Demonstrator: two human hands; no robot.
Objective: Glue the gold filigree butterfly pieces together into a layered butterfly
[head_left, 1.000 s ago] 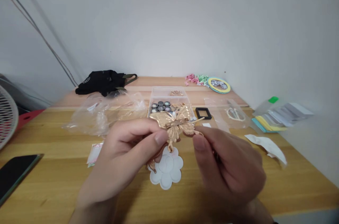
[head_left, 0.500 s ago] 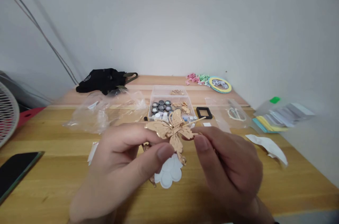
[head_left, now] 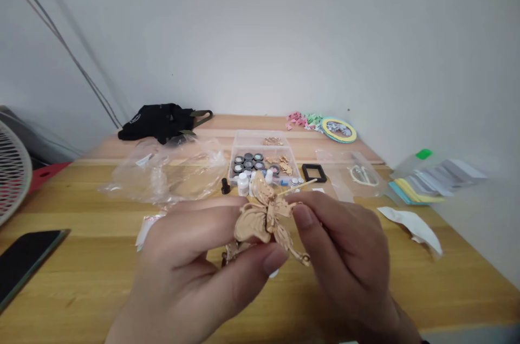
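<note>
A pale gold butterfly ornament [head_left: 262,222] with layered, openwork wings is held in front of me, its wings partly folded. My left hand [head_left: 195,263] pinches its lower wing between thumb and fingers. My right hand [head_left: 345,246] grips the ornament's right side between thumb and forefinger. A thin stick [head_left: 298,187] projects from the ornament toward the upper right. Under the hands, a white flower-shaped palette [head_left: 274,274] is almost completely hidden. Just beyond the ornament stand small white bottles [head_left: 242,184] and a black bottle [head_left: 225,186].
A clear compartment box [head_left: 260,157] holds dark round pots and gold pieces. A crumpled plastic bag [head_left: 162,176] lies to the left, a phone [head_left: 24,260] at the left edge. A black frame [head_left: 313,173], white paper [head_left: 410,230] and stacked cards [head_left: 434,184] lie right. A fan [head_left: 12,170] stands far left.
Both hands have lowered and drawn closer, turning the butterfly ornament. It now covers most of the white palette. The view has shifted slightly, showing more of the bottles by the box.
</note>
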